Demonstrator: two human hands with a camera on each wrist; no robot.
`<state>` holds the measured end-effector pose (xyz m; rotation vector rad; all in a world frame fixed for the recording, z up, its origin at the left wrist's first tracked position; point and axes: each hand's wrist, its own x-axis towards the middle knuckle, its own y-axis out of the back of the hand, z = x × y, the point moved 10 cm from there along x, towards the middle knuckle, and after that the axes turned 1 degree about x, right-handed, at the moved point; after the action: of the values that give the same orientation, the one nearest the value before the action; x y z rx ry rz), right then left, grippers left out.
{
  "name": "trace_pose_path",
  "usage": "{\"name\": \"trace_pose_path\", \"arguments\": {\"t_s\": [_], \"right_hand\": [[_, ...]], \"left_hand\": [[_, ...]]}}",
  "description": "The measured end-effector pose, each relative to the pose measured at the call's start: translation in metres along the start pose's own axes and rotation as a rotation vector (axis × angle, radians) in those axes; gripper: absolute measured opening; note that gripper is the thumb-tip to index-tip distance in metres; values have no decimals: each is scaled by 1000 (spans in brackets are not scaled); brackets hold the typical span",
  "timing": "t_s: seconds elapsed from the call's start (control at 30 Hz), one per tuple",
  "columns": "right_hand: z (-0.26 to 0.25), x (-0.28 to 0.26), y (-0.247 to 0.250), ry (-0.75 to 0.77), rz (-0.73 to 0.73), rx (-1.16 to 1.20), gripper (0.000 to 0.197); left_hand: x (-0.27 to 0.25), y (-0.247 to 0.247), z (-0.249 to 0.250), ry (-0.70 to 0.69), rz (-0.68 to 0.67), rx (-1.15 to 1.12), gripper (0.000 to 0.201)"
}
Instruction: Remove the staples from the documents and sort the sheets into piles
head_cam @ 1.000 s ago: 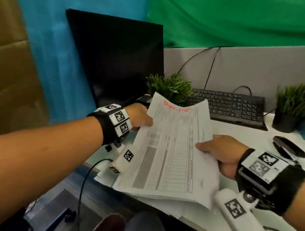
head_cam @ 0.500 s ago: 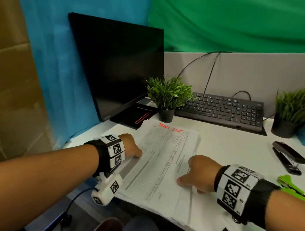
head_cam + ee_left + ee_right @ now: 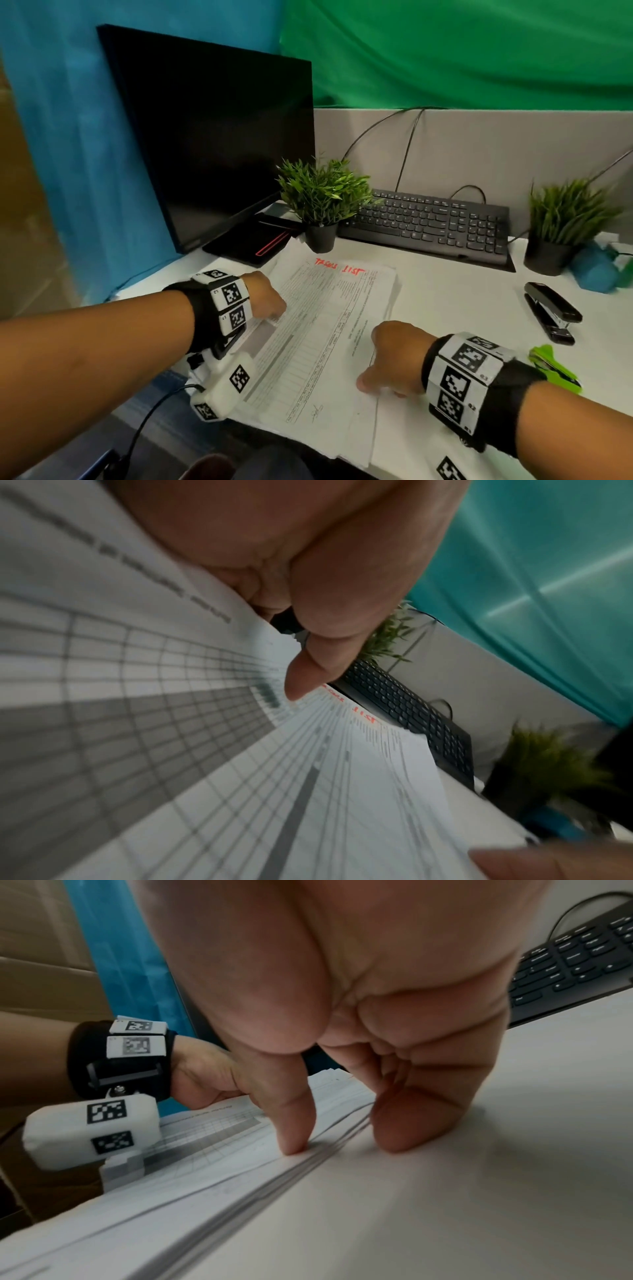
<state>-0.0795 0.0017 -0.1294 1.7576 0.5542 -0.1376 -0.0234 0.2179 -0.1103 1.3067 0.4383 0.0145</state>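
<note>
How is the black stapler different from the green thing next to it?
The black stapler is dark and long, while the green thing is bright lime green and looks shorter. The stapler lies in full view, farther back on the desk; the green thing sits nearer the person, partly hidden behind the right wrist band, so what it is stays unclear. Both lie on the white desk, right of the papers, and no hand touches either.

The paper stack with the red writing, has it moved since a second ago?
Yes. The paper stack was held up in front of the small plant; now it lies flat on the desk, nearer than the plant's pot.
</note>
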Motion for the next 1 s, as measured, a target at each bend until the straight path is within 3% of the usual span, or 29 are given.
{"name": "trace_pose_path", "arguments": {"t_s": [0.13,0.23,0.37,0.43,0.53,0.6,0.67,0.73,0.8,0.9,1.0], "right_hand": [[-3,-1,-1,31,14,-33,31],[-1,0,-1,36,26,-26,33],[5,0,-2,20,7,45,33],[15,3,-3,-10,-16,217,31],[46,7,-6,-166,-14,817,39],[70,8,0,-244,80,1170,56],[81,9,11,-202,139,1395,70],[82,3,32,-62,207,1536,64],[78,-9,66,133,321,1638,50],[82,-36,127,293,621,1568,30],[85,-76,187,336,951,1299,19]], "left_hand": [[-5,5,-3,20,-57,21,52],[-1,8,-9,25,-73,-50,45],[-2,22,-6,-32,100,-127,38],[-7,31,5,-128,206,-155,24],[-25,56,17,-270,353,-323,14],[-38,72,20,-350,334,-507,17],[-51,82,26,-412,206,-697,18],[-59,84,38,-447,41,-858,23],[-65,86,53,-459,-18,-898,23],[-70,94,76,-459,105,-960,16],[-80,115,100,-506,361,-1021,12]]}}
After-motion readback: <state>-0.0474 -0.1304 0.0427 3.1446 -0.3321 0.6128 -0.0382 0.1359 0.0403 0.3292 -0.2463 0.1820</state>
